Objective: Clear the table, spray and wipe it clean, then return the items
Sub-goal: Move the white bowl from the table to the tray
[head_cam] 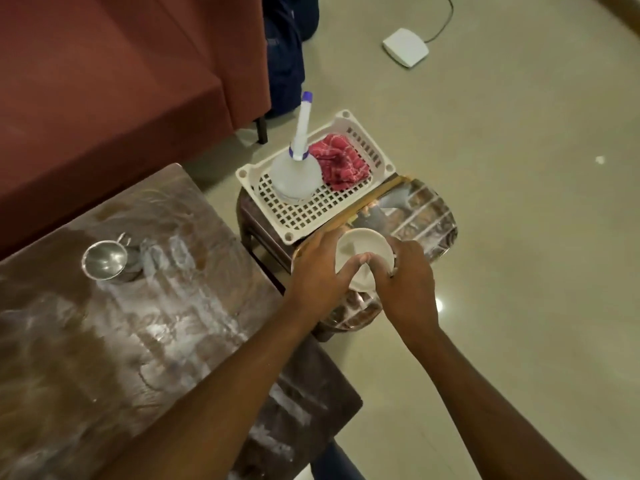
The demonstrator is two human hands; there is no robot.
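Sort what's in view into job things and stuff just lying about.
Job: table, cup, bowl gripped by left hand and right hand, tray, basket, spray bottle, cloth.
Lying about: sofa, bag, white box on the floor.

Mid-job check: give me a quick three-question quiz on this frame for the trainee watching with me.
1. How many hands hold the white bowl?
2. True or false: the red cloth lies in the white basket beside the spray bottle.
3. Which thing stands on the streaked table? A) steel cup B) white bowl C) spray bottle

Key: 1: two, the left hand and the right hand. 2: true. 3: A.
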